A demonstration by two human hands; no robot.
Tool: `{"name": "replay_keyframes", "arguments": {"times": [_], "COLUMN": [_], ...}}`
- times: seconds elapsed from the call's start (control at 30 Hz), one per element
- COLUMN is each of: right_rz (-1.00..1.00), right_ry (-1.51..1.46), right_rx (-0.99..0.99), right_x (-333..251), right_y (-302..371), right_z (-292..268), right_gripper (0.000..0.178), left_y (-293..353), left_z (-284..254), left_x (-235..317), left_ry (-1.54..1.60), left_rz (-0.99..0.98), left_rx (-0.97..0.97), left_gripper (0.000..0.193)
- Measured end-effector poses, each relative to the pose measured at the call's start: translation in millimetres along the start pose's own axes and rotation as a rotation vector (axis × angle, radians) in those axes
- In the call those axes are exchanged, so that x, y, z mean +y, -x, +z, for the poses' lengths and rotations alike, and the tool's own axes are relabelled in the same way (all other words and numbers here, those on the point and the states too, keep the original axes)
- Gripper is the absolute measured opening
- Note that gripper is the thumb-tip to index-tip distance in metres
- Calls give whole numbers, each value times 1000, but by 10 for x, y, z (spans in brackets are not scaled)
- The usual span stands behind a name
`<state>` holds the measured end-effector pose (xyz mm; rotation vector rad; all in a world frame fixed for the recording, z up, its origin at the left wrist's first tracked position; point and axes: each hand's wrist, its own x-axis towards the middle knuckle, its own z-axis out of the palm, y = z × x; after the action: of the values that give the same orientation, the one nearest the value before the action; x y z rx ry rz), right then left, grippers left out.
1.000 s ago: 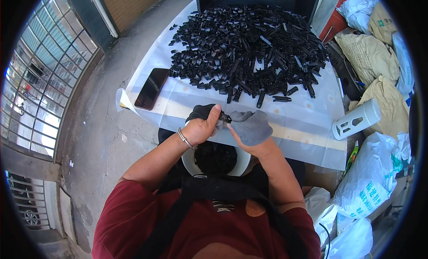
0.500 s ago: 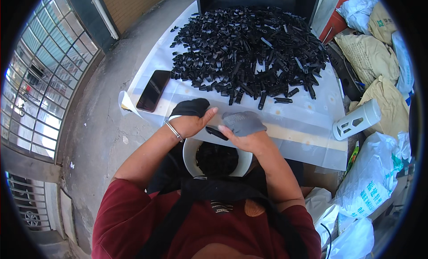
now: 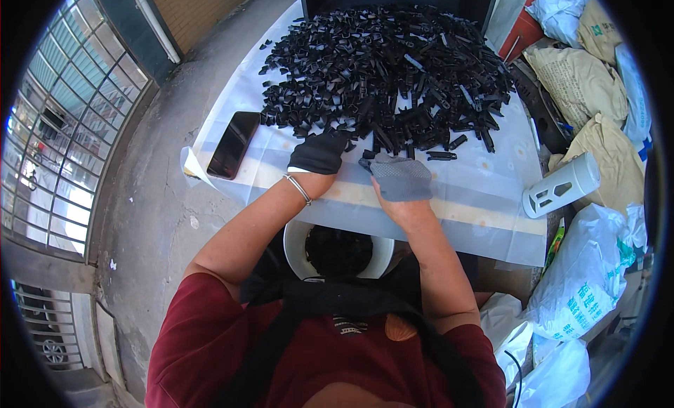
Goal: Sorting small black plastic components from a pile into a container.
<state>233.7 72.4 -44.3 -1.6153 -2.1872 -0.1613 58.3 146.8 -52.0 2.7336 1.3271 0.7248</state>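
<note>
My left hand (image 3: pixel 317 156), in a black glove with a white cuff, reaches the near edge of a heap of small black plastic parts (image 3: pixel 379 71). Its fingers are curled down, and one small black part shows beside the fingertips; black glove against black pieces hides the grip. To its right, my right hand (image 3: pixel 401 179), in a grey glove, is closed low over the table sheet, just short of the heap. Something dark shows at its fingertips, too small to name. Below the table edge, between my legs, a white bucket (image 3: pixel 290 252) holds more black pieces.
A dark phone (image 3: pixel 234 145) lies on the left of the white-covered table (image 3: pixel 484 229). At the right edge a pale cylindrical holder (image 3: pixel 562 185) leans over. Stuffed sacks (image 3: pixel 577 81) and plastic bags (image 3: pixel 583 281) crowd the right side. A dark box (image 3: pixel 400 6) stands behind the heap.
Both hands have moved forward from above the bucket to the table. A long black piece seen near my right thumb no longer shows there. The hands have drawn a little apart.
</note>
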Motion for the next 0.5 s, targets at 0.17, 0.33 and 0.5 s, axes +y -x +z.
{"name": "replay_keyframes", "arguments": {"times": [0.17, 0.33, 0.5], "right_rz": [40, -90, -139], "right_ry": [63, -200, -224], "right_rx": [-99, 219, 90], "right_x": [-71, -44, -221], "right_y": [-7, 107, 128], "right_z": [-101, 47, -12], "right_gripper": [16, 16, 16], "left_y": [79, 115, 174], "left_z": [-74, -81, 1], "left_x": [-68, -90, -201], "left_ry": [-89, -104, -72], "left_rz": [-5, -141, -148], "left_rx": [-62, -98, 61], "left_gripper": [20, 26, 32]}}
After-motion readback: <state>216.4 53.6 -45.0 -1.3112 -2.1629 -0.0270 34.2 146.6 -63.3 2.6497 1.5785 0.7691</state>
